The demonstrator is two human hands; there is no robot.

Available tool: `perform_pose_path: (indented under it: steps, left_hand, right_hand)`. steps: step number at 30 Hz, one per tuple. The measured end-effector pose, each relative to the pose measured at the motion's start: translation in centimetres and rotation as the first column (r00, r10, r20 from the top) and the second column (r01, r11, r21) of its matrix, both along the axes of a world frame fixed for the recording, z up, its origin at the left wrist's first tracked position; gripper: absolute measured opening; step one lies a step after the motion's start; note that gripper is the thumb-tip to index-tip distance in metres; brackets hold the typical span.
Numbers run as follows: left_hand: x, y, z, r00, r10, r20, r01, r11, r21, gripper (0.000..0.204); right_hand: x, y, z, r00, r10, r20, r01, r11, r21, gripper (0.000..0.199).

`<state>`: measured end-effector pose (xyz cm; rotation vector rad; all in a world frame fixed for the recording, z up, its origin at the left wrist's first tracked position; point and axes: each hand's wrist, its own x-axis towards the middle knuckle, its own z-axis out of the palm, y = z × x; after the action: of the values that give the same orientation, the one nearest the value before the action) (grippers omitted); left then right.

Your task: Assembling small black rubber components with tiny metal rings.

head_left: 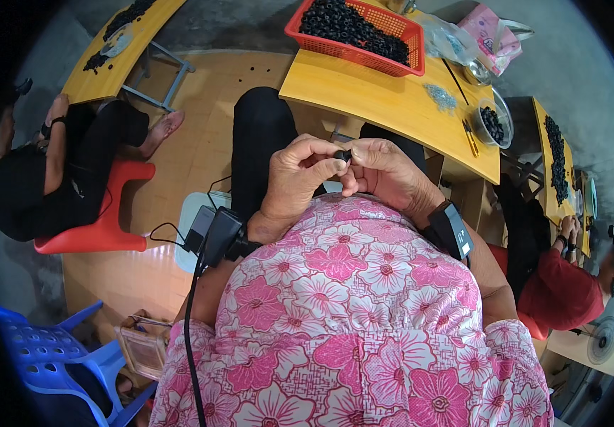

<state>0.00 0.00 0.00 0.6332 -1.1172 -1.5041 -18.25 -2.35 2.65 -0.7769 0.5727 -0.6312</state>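
Between the fingertips of both hands is a small black round part point(343, 154), held in front of my body; its exact kind is too small to tell. My left hand point(298, 174) pinches it from the left with thumb and forefinger. From the other side my right hand point(387, 171) grips it the same way, its lower fingers curled beneath. Ahead on the yellow table point(364, 89) stands a red plastic basket point(360, 60) heaped with similar black parts point(342, 28). A clear bowl point(507, 135) at the table's right holds more of them.
A yellow-handled tool point(470, 139) and a pile of small clear pieces point(439, 97) lie on the table. A pink package point(488, 35) sits at the back right. People work at tables left and right. A blue chair point(51, 352) stands at lower left, and a cable point(192, 320) hangs by my left arm.
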Motion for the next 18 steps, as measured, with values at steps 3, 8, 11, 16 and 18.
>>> perform_pose_path:
  steps: [3,8,11,16,18]
  left_hand:
    - [-0.12,-0.04,-0.03,0.998,0.052,0.044,-0.050,0.998,-0.029,0.011]
    - [-0.46,-0.08,-0.10,0.998,0.050,0.022,-0.048,0.995,-0.087,0.014]
    - [-0.58,0.10,0.23,0.999,0.001,-0.037,-0.002,1.000,-0.031,0.016]
    - [-0.70,-0.05,-0.23,1.000,0.009,0.006,-0.009,0.999,-0.038,0.025]
    - [-0.88,-0.04,-0.05,1.000,-0.017,-0.017,0.017,1.000,0.000,0.031]
  right_hand:
    - [0.18,0.28,0.11,1.000,-0.031,0.000,0.031,0.998,0.057,0.025]
    - [0.17,0.50,0.07,0.998,-0.049,0.042,0.047,0.998,0.032,0.027]
    - [0.31,0.66,0.13,0.997,-0.068,0.039,0.068,0.998,0.011,0.028]
    - [0.26,0.46,-0.37,0.999,-0.043,0.006,0.044,0.991,-0.125,0.027]
    - [0.34,0.62,-0.18,0.999,-0.046,-0.017,0.042,0.980,-0.193,0.027]
